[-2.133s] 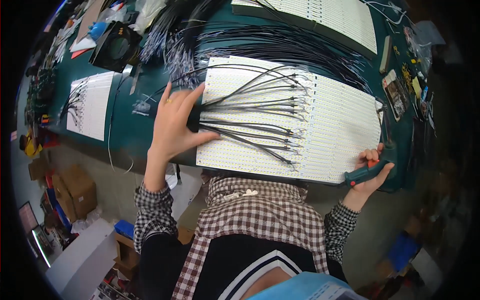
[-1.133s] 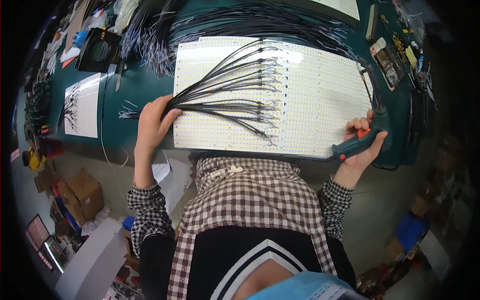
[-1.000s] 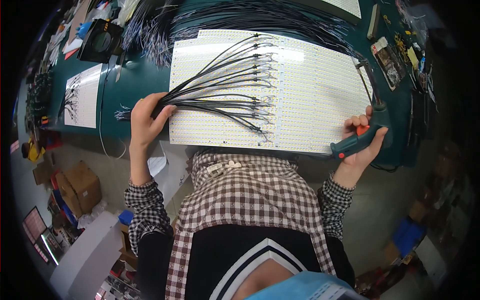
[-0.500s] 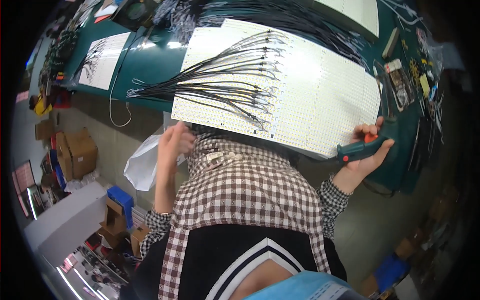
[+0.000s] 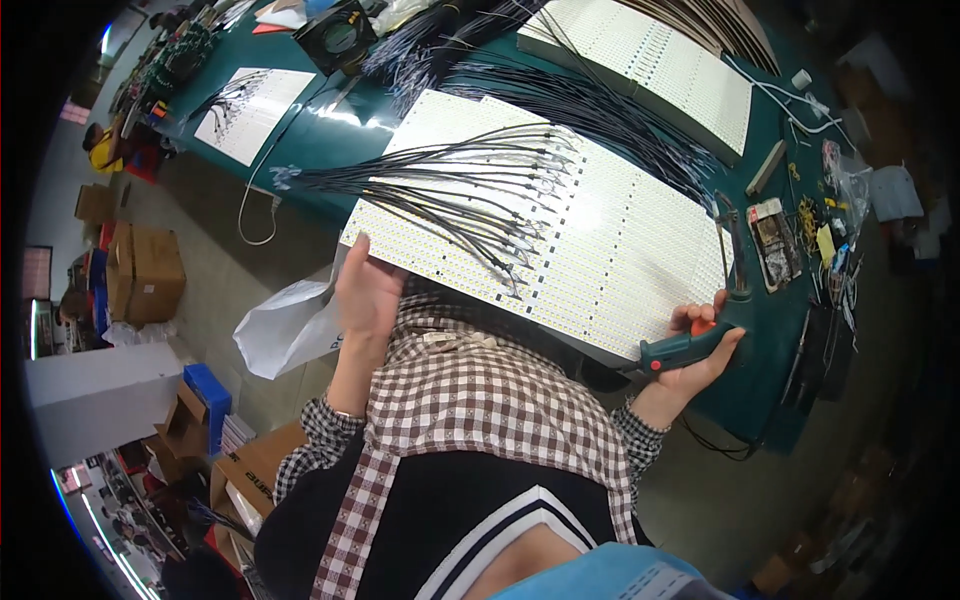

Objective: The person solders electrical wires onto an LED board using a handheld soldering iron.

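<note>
– On what surface is the work spread?
– On a smooth green worktop, beside which a brown-and-white checked apron is seen.
– What has just been changed?
– The black wire bundle has been released by the left hand, which is now placed at the near left edge of the white LED board. Its thumb is held apart from the fingers; whether the edge is clamped cannot be told. So the wires, it may be judged, are kept in order only by their own stiffness.
– And the right hand?
– Its fingers are closed around the handle of a green soldering gun.
– Which textures are noticed?
– The board is flat and finely dotted; round wires are fanned across it. Beyond, loose black wires are heaped, then a thick LED board stack is placed.
</note>
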Action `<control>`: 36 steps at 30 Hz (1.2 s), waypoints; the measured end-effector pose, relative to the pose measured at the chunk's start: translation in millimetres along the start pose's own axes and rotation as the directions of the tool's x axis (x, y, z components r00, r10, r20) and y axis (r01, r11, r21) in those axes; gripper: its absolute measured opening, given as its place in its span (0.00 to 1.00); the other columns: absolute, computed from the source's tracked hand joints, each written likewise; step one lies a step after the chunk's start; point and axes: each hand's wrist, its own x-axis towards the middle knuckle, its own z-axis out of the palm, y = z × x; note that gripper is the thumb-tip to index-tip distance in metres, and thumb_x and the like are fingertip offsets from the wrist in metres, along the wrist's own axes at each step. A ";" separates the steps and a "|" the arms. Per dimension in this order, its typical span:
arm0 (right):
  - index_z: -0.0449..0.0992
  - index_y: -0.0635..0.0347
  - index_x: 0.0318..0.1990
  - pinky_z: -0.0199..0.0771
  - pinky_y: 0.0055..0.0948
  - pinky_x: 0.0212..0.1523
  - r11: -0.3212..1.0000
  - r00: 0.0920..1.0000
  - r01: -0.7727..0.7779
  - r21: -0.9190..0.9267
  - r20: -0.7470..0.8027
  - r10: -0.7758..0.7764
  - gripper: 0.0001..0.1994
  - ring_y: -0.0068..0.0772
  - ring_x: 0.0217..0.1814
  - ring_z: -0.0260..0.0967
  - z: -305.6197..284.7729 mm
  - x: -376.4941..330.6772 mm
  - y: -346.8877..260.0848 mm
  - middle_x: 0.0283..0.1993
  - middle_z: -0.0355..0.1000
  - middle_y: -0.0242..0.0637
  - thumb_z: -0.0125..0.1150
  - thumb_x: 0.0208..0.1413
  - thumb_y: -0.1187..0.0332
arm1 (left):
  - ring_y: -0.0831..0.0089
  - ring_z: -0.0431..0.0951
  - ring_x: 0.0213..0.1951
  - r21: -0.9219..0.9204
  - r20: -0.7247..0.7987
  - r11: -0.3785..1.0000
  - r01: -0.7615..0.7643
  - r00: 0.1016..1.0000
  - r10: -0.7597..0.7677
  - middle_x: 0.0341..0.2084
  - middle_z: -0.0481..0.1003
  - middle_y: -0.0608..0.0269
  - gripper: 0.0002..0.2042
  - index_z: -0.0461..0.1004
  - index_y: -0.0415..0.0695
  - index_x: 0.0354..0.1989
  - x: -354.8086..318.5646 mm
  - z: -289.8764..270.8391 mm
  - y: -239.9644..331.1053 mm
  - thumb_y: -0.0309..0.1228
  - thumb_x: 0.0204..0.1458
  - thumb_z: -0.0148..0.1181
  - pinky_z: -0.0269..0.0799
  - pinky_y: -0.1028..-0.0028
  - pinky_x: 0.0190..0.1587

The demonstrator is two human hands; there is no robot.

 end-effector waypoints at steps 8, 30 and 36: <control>0.65 0.64 0.55 0.69 0.25 0.46 0.999 0.998 -0.012 0.034 -0.059 0.014 0.31 0.25 0.37 0.62 14.3 -8.5 4.0 0.32 0.64 0.29 0.65 0.51 0.51 | 0.63 0.73 0.51 0.002 0.021 0.990 0.141 0.990 -0.141 0.50 0.72 0.54 0.22 0.64 0.36 0.56 -0.1 3.6 11.9 0.19 0.50 0.57 0.69 0.63 0.56; 0.62 0.64 0.57 0.69 0.19 0.43 0.966 0.996 0.088 0.241 -0.050 -0.078 0.28 0.23 0.35 0.61 51.7 -16.9 -14.5 0.31 0.60 0.33 0.64 0.54 0.58 | 0.55 0.74 0.49 0.366 -0.373 0.826 -0.430 0.745 0.553 0.47 0.74 0.47 0.16 0.69 0.32 0.50 70.7 -124.3 485.5 0.28 0.56 0.54 0.69 0.57 0.54; 0.61 0.65 0.58 0.69 0.21 0.45 0.993 0.987 0.115 -0.036 -0.111 -0.118 0.29 0.24 0.37 0.62 68.0 -12.6 -42.0 0.33 0.62 0.35 0.64 0.54 0.57 | 0.52 0.73 0.51 0.405 -0.498 0.844 -0.352 0.689 0.526 0.50 0.72 0.47 0.16 0.67 0.34 0.53 146.1 -159.9 518.5 0.27 0.58 0.50 0.67 0.52 0.55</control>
